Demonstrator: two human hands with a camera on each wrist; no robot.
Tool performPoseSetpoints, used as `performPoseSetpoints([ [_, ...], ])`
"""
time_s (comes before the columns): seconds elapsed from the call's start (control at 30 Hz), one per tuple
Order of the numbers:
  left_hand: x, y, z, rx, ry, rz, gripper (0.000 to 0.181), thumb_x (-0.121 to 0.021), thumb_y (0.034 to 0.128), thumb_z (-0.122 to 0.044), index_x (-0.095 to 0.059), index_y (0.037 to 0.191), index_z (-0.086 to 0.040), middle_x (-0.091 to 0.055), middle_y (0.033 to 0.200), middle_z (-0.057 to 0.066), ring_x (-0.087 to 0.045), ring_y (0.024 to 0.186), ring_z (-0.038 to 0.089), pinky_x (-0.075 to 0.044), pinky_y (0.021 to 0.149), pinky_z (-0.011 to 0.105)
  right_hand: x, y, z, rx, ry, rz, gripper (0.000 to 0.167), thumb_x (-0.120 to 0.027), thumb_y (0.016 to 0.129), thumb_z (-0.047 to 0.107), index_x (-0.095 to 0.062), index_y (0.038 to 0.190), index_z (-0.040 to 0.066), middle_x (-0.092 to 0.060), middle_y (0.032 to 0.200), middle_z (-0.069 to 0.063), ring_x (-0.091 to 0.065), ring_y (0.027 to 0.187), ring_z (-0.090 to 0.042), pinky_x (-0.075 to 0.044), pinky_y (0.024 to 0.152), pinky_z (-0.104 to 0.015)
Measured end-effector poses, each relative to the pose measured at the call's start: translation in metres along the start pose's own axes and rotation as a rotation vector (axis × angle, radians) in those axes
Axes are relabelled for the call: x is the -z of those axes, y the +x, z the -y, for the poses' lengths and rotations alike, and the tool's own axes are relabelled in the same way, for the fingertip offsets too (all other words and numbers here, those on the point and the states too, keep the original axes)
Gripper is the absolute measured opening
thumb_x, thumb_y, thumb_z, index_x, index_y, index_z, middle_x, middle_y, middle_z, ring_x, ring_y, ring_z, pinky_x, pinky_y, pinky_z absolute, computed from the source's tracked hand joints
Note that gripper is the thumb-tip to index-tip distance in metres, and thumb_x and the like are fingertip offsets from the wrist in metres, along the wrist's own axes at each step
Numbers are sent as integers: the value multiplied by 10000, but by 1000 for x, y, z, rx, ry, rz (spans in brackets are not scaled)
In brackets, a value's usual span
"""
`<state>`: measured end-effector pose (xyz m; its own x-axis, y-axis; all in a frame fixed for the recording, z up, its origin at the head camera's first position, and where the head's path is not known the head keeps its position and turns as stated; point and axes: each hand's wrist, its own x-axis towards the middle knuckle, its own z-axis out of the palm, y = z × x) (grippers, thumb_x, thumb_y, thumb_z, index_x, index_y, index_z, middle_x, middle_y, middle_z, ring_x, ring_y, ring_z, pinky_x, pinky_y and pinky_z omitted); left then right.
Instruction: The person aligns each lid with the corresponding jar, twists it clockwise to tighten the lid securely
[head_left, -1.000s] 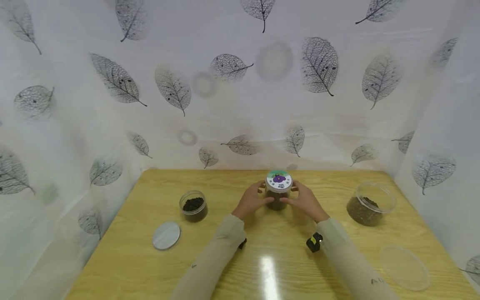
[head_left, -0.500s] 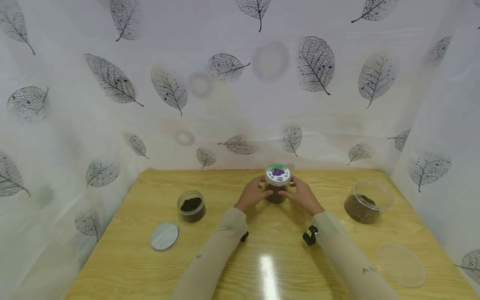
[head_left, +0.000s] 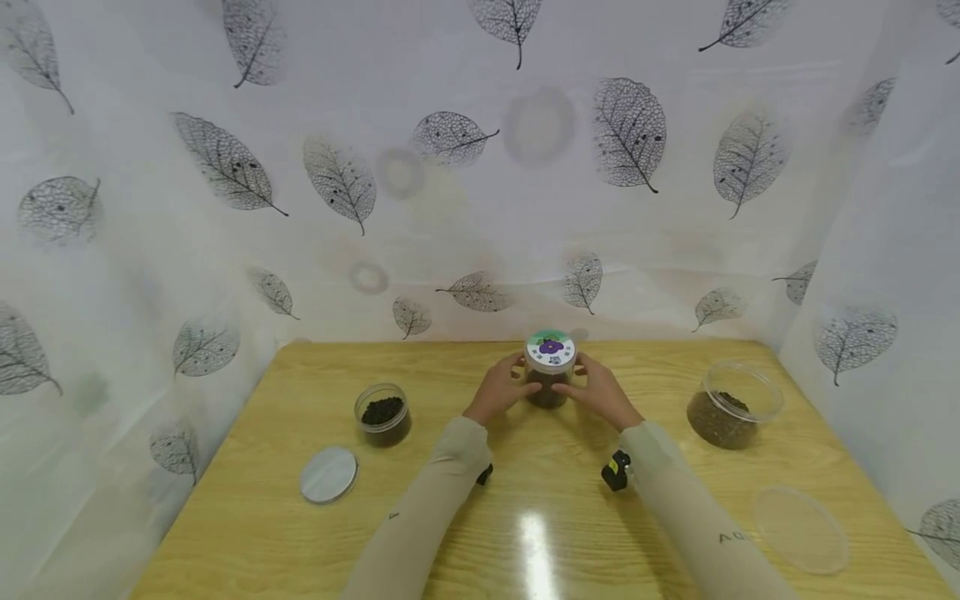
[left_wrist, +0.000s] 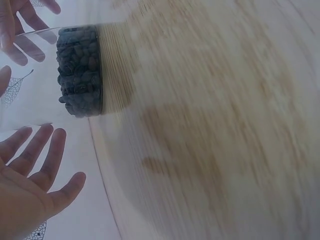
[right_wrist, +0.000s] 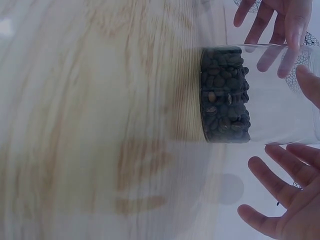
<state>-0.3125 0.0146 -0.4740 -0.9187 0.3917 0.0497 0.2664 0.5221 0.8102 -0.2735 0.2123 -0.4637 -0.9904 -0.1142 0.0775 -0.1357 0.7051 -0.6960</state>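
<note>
A clear plastic jar (head_left: pixel 549 375) with a purple flower picture on its lid (head_left: pixel 551 350) stands near the back of the table. Dark coffee beans (right_wrist: pixel 223 95) fill its lower part. From the left side my left hand (head_left: pixel 498 392) grips the jar, thumb across its front. Opposite it, my right hand (head_left: pixel 602 395) holds the other side the same way. The wrist views show the fingertips of the left hand (left_wrist: pixel 35 175) and the right hand (right_wrist: pixel 290 195) spread along the jar's wall, upper part of the jar bare of beans.
At left, an open jar (head_left: pixel 384 421) of dark beans stands behind a round silvery lid (head_left: pixel 328 475). A wider open tub (head_left: pixel 723 417), partly filled with brown contents, stands at right, with a clear lid (head_left: pixel 801 529) lying nearer. A leaf-patterned curtain (head_left: pixel 480 208) borders the table.
Both hands have moved the lidded jar a little farther back on the table, mostly in the first half second. The other containers and lids have stayed put. The head view shifts slightly.
</note>
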Motion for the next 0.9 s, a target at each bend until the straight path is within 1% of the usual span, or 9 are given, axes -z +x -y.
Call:
performPoseSetpoints([
  [0.1,0,-1,0,-3,8,-3,632,-700,840,-278,-443,1383,-83,-542,1312,142,-567,1132,314,-495,933,431,0,0,0,3,-5,-1,716,-692,830,377,-404,1361,-8,-502,1316,-263,-519,1176,-438,-469,944,-541],
  [0.17,1,-4,-1,4,22,2,639,-694,845,-282,-431,1387,-70,-530,1327,146,-561,1141,312,-491,939,434,-1,-1,1,-10,-4,2,745,-693,827,388,-383,1382,-2,-490,1332,-260,-512,1185,-433,-463,950,-544],
  [0.23,1,-8,-2,19,50,6,647,-685,852,-285,-418,1393,-51,-516,1342,154,-553,1155,312,-484,949,441,-1,-5,2,-25,-2,7,768,-688,831,394,-360,1400,-4,-472,1351,-263,-499,1198,-434,-452,959,-550],
  [0.37,1,-18,-3,42,144,8,647,-664,866,-284,-396,1409,-56,-494,1360,147,-544,1173,298,-477,962,437,1,-18,4,-49,-16,9,787,-678,845,369,-316,1419,-29,-445,1376,-272,-477,1216,-439,-437,968,-563],
  [0.47,5,-29,-1,17,218,-12,624,-652,864,-270,-409,1406,-78,-494,1359,131,-535,1187,285,-467,978,429,3,-32,5,-41,-45,-5,753,-660,861,351,-325,1407,-47,-452,1369,-269,-480,1212,-437,-432,971,-565],
  [0.6,13,-48,-2,-54,323,-66,589,-645,849,-258,-450,1375,-81,-503,1360,111,-504,1230,281,-429,1029,426,7,-51,8,-16,-91,-33,715,-617,879,426,-386,1374,-36,-490,1340,-243,-497,1197,-415,-429,978,-550],
  [0.67,17,-58,-5,-77,379,-92,570,-644,836,-257,-472,1352,-84,-512,1349,104,-500,1233,284,-418,1037,431,8,-61,12,-1,-107,-47,697,-599,883,456,-417,1359,-17,-512,1322,-227,-508,1186,-401,-433,972,-546],
  [0.8,25,-80,-10,-115,463,-138,546,-659,801,-269,-513,1299,-100,-544,1294,94,-526,1183,283,-435,1003,452,8,-77,21,45,-140,-79,585,-613,889,400,-487,1313,16,-564,1273,-185,-549,1143,-358,-464,934,-526],
  [0.9,30,-95,-12,-163,508,-189,536,-685,791,-309,-535,1261,-99,-567,1248,86,-541,1149,279,-447,977,460,5,-86,28,99,-170,-117,501,-638,883,342,-540,1263,31,-605,1224,-151,-581,1103,-326,-483,908,-506],
])
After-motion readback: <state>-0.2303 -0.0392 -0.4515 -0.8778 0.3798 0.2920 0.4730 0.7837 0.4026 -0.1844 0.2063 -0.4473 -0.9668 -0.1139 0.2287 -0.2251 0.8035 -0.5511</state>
